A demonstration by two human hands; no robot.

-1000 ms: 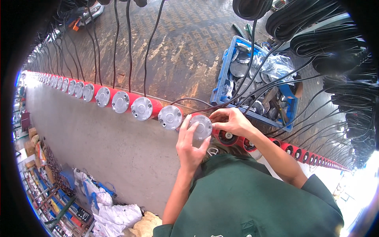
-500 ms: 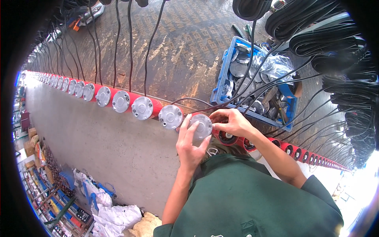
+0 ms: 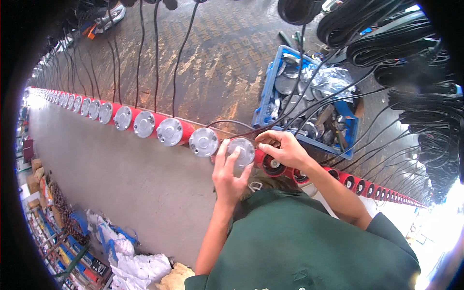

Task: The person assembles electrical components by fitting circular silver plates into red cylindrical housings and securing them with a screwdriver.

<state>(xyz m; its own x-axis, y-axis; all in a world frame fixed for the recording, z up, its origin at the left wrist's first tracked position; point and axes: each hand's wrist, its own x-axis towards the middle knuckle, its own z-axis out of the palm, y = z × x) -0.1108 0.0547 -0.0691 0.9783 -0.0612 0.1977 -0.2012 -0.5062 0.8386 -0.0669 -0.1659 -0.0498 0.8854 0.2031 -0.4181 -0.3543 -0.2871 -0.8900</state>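
A long row of red cylindrical housings crosses in front of me. My left hand [image 3: 228, 180] grips a round silvery metal end cover [image 3: 245, 153], its fingers spread over the face and the thumb at the lower edge. This cover sits at the end of a housing in the row. Just right of it my right hand [image 3: 286, 151] is curled, thumb and fingertips close together beside the cover's edge. Whatever it pinches, if anything, is hidden. Left of my hands stands a covered housing [image 3: 203, 142]; to the right, an uncovered housing [image 3: 272, 164] shows its dark inside.
Behind the row, a blue crate [image 3: 261, 108] holds loose metal covers and clear plastic on a worn brown tabletop [image 3: 212, 63]. Black cables [image 3: 180, 63] rise from the housings, with bundled coils [image 3: 386, 46] at the right. White sacks [image 3: 137, 268] lie on the floor at lower left.
The right fingertips have drawn slightly away from the cover's edge. My left hand keeps its hold on the cover. The whole view has shifted a little.
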